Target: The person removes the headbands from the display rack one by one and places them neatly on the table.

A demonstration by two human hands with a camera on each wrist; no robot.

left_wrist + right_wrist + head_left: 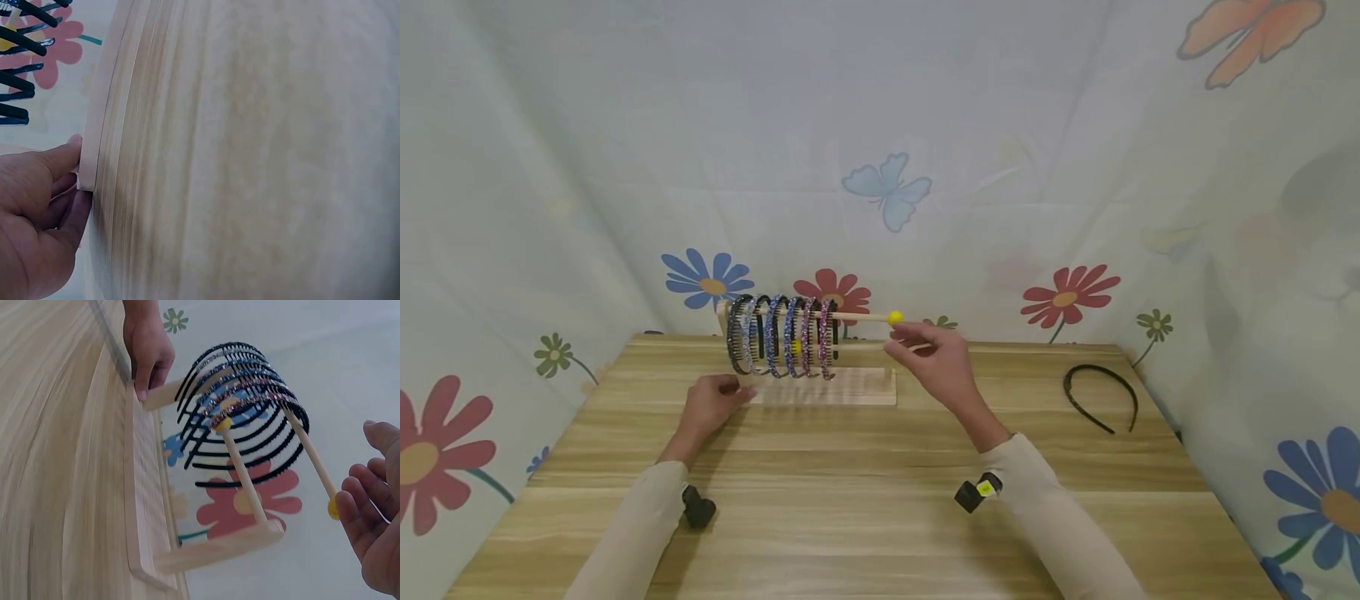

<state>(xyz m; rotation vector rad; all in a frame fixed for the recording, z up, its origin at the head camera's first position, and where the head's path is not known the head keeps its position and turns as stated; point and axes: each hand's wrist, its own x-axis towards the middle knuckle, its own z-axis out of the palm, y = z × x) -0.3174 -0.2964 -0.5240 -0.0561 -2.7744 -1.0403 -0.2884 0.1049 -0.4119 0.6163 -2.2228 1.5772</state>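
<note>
A wooden rack (872,387) stands at the back of the table, with a flat base and two horizontal rods tipped with yellow knobs. Several glittery toothed headbands (790,333) hang in a row on the rods, black through silver and blue to pink. My left hand (711,406) pinches the left end of the rack's base (94,150) between thumb and fingers. At the upper rod's right end, my right hand (936,362) has its fingertips at the yellow knob (334,505). Its thumb is apart from the fingers in the right wrist view, and the fingers bend loosely.
A plain black headband (1101,396) lies on the right side of the wooden table (850,500). Behind the table hangs a pale cloth (985,250) printed with flowers and butterflies. Each sleeve carries a small black wrist camera (698,507).
</note>
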